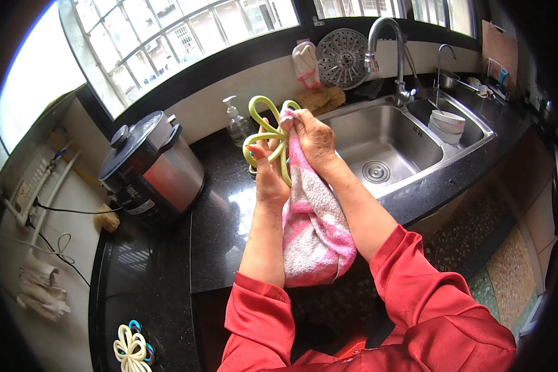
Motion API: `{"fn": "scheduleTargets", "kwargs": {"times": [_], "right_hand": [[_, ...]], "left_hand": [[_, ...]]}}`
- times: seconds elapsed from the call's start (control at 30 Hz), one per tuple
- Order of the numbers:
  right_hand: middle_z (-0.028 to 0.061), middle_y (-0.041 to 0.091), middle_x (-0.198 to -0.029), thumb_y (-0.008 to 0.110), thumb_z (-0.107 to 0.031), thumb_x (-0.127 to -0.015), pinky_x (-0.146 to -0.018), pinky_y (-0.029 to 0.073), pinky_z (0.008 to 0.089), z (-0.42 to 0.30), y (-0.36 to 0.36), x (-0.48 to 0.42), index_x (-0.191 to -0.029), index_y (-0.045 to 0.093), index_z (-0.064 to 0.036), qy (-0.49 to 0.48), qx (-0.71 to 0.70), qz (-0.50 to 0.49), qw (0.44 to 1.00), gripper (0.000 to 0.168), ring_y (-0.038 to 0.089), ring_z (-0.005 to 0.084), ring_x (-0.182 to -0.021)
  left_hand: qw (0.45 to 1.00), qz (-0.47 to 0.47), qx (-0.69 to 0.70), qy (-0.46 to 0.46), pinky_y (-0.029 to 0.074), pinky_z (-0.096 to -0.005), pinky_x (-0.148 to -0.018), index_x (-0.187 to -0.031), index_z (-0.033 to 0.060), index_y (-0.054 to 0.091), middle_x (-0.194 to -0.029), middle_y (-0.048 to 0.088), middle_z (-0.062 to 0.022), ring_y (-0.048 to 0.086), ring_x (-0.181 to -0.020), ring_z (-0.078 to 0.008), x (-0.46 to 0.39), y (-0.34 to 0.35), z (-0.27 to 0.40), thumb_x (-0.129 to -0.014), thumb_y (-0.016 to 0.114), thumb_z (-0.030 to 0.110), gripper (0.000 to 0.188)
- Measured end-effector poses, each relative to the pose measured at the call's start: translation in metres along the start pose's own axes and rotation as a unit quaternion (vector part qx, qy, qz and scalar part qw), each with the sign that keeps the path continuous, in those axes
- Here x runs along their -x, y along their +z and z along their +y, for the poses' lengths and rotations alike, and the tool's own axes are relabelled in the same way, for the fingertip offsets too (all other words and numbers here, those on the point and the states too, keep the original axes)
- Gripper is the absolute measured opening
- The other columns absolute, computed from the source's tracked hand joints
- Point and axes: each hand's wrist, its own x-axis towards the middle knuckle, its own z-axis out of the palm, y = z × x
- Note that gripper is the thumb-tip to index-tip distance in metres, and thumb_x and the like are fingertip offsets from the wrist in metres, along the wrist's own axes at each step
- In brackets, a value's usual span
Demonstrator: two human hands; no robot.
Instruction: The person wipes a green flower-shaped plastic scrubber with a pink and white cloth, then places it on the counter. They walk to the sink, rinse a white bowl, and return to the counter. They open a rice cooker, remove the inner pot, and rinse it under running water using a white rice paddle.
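My left hand (270, 174) grips a light green, flower-shaped trivet (262, 136) made of looped tubing, raised above the counter. Bunched in my right hand (315, 139) is the top of a pink and white terry towel (314, 218), pressed against the trivet's right side. The rest of the towel hangs down between my forearms. Part of the trivet is hidden behind the towel and my fingers.
A double steel sink (376, 144) with a tall faucet (393, 56) lies to the right; its smaller basin holds white bowls (446, 125). An electric pressure cooker (151, 162) stands left, a soap pump bottle (237, 123) behind. More flower-shaped trivets (132, 348) lie at the lower left.
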Motion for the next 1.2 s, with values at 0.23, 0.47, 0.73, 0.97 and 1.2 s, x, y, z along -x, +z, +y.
{"fn": "scheduleTargets", "kwargs": {"times": [0.23, 0.47, 0.73, 0.97, 1.2], "right_hand": [[0.0128, 0.065, -0.081, 0.058, -0.012, -0.085, -0.064, 0.05, 0.0349, -0.031, 0.019, 0.021, -0.101, 0.061, -0.012, -0.148, -0.156, -0.073, 0.974, 0.017, 0.065, 0.0287, -0.076], [0.0073, 0.066, -0.079, 0.061, -0.015, -0.082, -0.06, 0.052, 0.0324, -0.028, 0.012, 0.016, -0.093, 0.062, -0.014, -0.134, -0.071, -0.076, 0.986, 0.011, 0.065, 0.0259, -0.073], [0.0127, 0.064, -0.078, 0.057, -0.018, -0.087, -0.059, 0.05, 0.0359, -0.006, 0.012, 0.007, -0.099, 0.058, -0.013, -0.047, -0.057, -0.017, 0.997, 0.013, 0.064, 0.0307, -0.072], [0.0135, 0.064, -0.079, 0.06, -0.016, -0.085, -0.058, 0.051, 0.0344, -0.026, 0.022, 0.026, -0.098, 0.06, -0.013, -0.152, -0.085, -0.067, 0.982, 0.014, 0.065, 0.0289, -0.073], [0.0101, 0.063, -0.071, 0.052, -0.027, -0.09, -0.054, 0.048, 0.0392, 0.004, 0.005, -0.002, -0.097, 0.055, -0.015, -0.029, 0.0, 0.008, 1.0, 0.014, 0.062, 0.0303, -0.064]], "left_hand": [[0.998, 0.059, -0.008, 0.034, 0.032, -0.039, -0.104, -0.143, 0.0193, 0.017, -0.136, 0.036, -0.0095, 0.039, -0.123, -0.0253, -0.002, -0.019, 0.005, -0.083, 0.039, 0.064, 0.077], [0.997, 0.032, 0.049, 0.044, 0.031, -0.0398, -0.105, -0.141, 0.0165, 0.02, -0.128, 0.045, -0.0091, 0.04, -0.122, -0.0241, -0.002, -0.017, 0.006, -0.083, 0.041, 0.062, 0.077], [1.0, 0.024, -0.013, 0.01, 0.024, -0.04, -0.109, -0.143, 0.0145, 0.015, -0.141, 0.034, -0.0108, 0.031, -0.13, -0.0251, 0.003, -0.001, 0.003, -0.077, 0.049, 0.065, 0.089], [0.996, 0.067, -0.006, 0.053, 0.034, -0.0395, -0.103, -0.142, 0.0174, 0.02, -0.13, 0.044, -0.0112, 0.042, -0.12, -0.0256, -0.001, -0.015, 0.01, -0.085, 0.037, 0.062, 0.074], [1.0, 0.016, -0.012, 0.005, 0.031, -0.0401, -0.105, -0.141, 0.0196, 0.021, -0.139, 0.037, -0.0116, 0.038, -0.125, -0.0259, 0.001, -0.004, 0.003, -0.081, 0.042, 0.065, 0.079]]}}
